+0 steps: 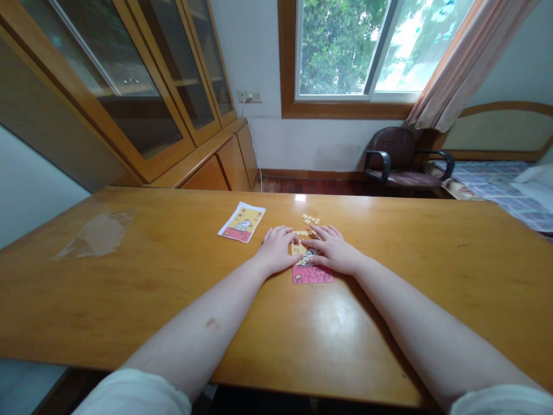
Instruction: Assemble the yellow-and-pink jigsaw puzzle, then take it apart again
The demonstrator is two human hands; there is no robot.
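Note:
A jigsaw puzzle [313,275] with a pink lower part and a yellow upper part lies flat on the table before me. My left hand [277,250] rests at its left edge, thumb and index finger apart and touching the puzzle's side. From the right, my right hand [336,249] reaches over the upper part with its fingers spread, covering some of the white cartoon figure. A strip of joined yellow pieces [304,233] shows between the fingertips, just above the main part. Beyond it sit several loose yellow pieces [310,219].
A picture card [242,222] with the same yellow and pink design lies left of my left hand. Farther left is a clear plastic bag [100,233] on the wooden table [173,271]. A glass-door cabinet [203,135] and an office chair [395,155] stand beyond.

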